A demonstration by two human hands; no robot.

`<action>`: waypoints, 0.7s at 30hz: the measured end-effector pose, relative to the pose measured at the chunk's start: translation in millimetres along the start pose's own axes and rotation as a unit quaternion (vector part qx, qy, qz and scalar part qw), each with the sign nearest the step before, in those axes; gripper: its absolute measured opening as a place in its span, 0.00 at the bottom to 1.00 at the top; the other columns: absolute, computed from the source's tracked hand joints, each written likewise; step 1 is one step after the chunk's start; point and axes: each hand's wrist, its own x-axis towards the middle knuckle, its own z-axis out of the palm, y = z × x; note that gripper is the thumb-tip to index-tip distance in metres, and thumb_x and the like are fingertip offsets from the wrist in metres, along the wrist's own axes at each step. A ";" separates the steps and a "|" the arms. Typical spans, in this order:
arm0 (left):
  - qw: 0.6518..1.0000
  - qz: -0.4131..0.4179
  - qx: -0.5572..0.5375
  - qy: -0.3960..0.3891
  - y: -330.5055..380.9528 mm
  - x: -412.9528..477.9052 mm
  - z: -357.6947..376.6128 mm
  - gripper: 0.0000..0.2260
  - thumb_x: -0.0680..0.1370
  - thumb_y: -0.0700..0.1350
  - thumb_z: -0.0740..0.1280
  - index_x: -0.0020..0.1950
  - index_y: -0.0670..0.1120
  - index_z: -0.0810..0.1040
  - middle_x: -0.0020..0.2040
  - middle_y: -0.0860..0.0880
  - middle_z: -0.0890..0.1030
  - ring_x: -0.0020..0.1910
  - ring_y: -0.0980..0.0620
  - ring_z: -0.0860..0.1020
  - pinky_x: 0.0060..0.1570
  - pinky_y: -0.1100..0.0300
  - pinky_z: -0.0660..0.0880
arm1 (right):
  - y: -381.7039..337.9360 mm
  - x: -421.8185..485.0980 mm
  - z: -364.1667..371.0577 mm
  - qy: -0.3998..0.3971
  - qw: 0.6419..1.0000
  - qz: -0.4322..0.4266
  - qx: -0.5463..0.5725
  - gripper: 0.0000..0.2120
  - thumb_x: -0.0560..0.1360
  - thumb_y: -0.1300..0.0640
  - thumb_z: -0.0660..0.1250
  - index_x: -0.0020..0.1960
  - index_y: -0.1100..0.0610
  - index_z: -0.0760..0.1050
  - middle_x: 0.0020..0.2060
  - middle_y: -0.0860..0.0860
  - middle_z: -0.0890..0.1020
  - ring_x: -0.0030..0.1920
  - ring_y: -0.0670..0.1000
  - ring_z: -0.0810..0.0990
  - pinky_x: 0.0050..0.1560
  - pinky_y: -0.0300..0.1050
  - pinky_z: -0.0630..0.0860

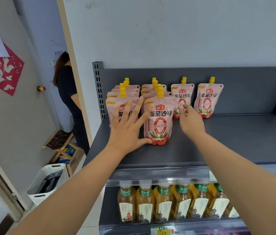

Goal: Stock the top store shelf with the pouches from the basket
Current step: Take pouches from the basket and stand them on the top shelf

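I read 海天 番茄沙司, big "0" and 零添加 on the pink yellow-capped spout pouches (158, 119); 东方树叶 on amber tea bottles' green neck labels (163, 201).

Glossy pouches (158, 119), matt shelf (235, 141)

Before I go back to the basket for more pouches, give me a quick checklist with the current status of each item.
1. Front pouch upright on the top shelf: ok.
2. Left hand free of load: ok, open, fingers spread against the left row.
3. Right hand free: cannot tell, fingertips sit at the third-column pouch.
4. Space for more: ok, bare shelf in front of the two single pouches.
5. Basket within view: ok, on the floor to the left.
6. Pouches left in the basket: cannot tell.
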 end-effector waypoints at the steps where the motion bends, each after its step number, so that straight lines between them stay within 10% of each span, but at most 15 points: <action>1: 1.000 -0.009 -0.017 0.001 -0.1 -1.1 -2.8 0.48 0.66 0.76 0.61 0.79 0.53 0.54 0.79 0.46 0.52 0.77 0.41 0.49 0.71 0.42 0.37 | 6.5 -6.6 -7.8 0.020 0.996 -0.019 -0.084 0.19 0.81 0.51 0.55 0.69 0.57 0.67 0.62 0.58 0.76 0.61 0.61 0.74 0.59 0.56 0.72; 21: 0.927 0.194 -0.320 0.009 285.7 -8.8 -103.3 0.44 0.70 0.76 0.52 0.79 0.51 0.54 0.79 0.44 0.54 0.75 0.38 0.58 0.69 0.39 0.57 | 152.2 -227.2 -263.4 0.187 0.888 0.161 -0.388 0.34 0.76 0.37 0.58 0.75 0.54 0.58 0.71 0.53 0.66 0.69 0.59 0.65 0.65 0.58 0.66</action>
